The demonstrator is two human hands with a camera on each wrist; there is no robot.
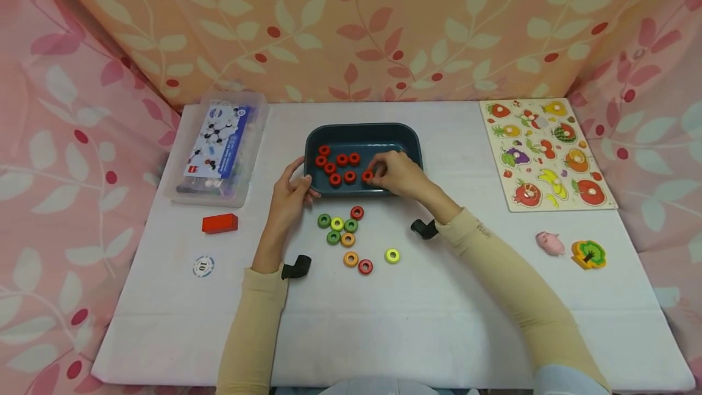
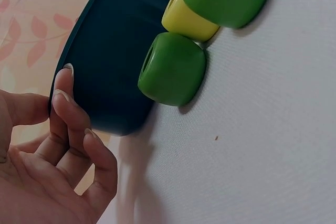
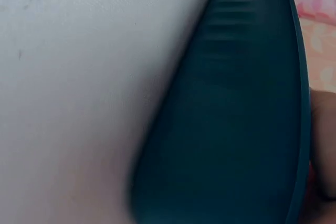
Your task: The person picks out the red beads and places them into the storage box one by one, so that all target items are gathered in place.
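Observation:
A dark teal tray stands at the back middle of the table with several red ring beads in it. My left hand grips the tray's front left corner, thumb and fingers at the rim, as the left wrist view also shows. Reaching over the front rim, my right hand pinches a red ring bead inside the tray. In the right wrist view the tray wall hides most of that hand. In front of the tray lie green beads, yellow-green beads, orange beads and red beads.
A clear plastic box with a printed sheet lies back left, near a red block and a round chip. Right are a fruit puzzle board, a pink pig figure and a tree-shaped piece. Patterned curtains surround the table.

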